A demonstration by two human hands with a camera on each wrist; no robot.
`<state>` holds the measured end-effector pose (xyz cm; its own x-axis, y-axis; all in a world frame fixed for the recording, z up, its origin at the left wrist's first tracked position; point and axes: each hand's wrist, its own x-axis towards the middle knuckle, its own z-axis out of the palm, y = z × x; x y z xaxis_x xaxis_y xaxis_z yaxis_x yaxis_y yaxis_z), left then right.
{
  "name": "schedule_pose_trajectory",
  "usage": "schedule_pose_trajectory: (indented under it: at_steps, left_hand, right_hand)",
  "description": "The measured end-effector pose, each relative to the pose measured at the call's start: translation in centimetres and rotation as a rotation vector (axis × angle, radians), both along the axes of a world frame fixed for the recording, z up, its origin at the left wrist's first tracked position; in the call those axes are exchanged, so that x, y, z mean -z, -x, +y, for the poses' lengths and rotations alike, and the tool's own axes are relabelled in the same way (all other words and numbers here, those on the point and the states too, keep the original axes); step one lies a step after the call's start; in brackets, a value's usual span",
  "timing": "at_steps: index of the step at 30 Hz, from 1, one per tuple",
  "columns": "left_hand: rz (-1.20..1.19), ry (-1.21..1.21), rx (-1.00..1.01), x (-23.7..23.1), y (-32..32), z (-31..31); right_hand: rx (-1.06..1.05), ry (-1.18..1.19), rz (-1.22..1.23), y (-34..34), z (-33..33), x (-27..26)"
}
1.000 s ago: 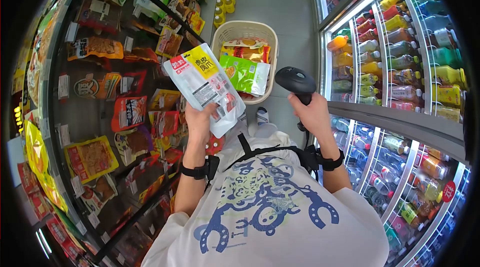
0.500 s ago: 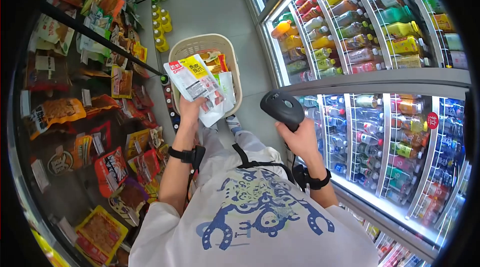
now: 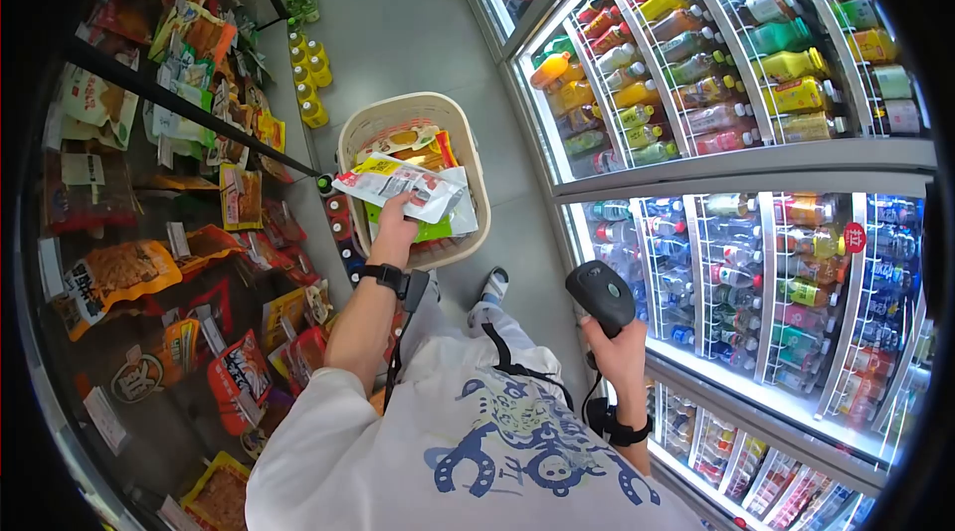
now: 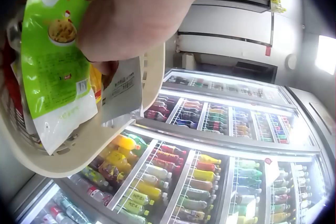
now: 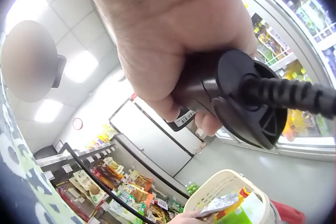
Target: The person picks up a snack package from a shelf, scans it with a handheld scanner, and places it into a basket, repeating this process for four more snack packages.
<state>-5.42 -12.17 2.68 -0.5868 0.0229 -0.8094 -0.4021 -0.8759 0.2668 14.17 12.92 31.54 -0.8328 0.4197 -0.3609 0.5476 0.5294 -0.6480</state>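
The left hand (image 3: pixel 397 231) pinches the near edge of a white packet (image 3: pixel 423 187) with a yellow label, over the basket (image 3: pixel 354 133). Beneath that packet lie a green-and-white packet (image 3: pixel 430 229) and other colourful packets. In the left wrist view the hand (image 4: pixel 126 24) partly covers the green packet (image 4: pixel 52 61); its fingertips are largely hidden. A black handheld scanner (image 3: pixel 601 294) is gripped by the right hand (image 3: pixel 621 357), off to the right of the basket. From the right wrist view, fingers curl round the scanner's handle (image 5: pixel 202 77), and a ribbed cable runs from its base.
Shelves of packaged snacks (image 3: pixel 129 267) line the left side. Glass-fronted coolers with bottles (image 3: pixel 731 272) fill the right. Yellow-capped bottles (image 3: pixel 310 84) and dark bottles (image 3: pixel 341 223) stand on the floor left of the basket. A foot (image 3: pixel 492 284) is just below the basket.
The left hand has carried the white packet from above the shelf side to over the basket and lowered it. The right hand, still gripping the scanner, has moved down in the head view.
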Motion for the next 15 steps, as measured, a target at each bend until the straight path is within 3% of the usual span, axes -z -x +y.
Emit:
schedule_pose_trajectory:
  at_steps: [7, 11, 13, 15]
  left_hand:
    - [0.009, -0.093, -0.093, 5.9, 4.2, 4.3]
    - [0.024, -0.188, -0.212, 10.6, 6.8, 4.5]
    - [-0.013, -0.166, -0.364, 12.4, 7.5, 4.9]
    - [0.058, -0.109, -0.378, 9.8, 6.1, 5.3]
  right_hand:
    - [0.036, -0.054, -0.055, -0.6, 1.2, -0.7]
    - [0.103, -0.070, -0.100, -1.6, 3.1, 0.2]
    - [0.078, -0.102, -0.110, -2.2, 4.2, 0.4]
    - [0.035, -0.098, -0.151, -2.7, 5.3, 0.3]
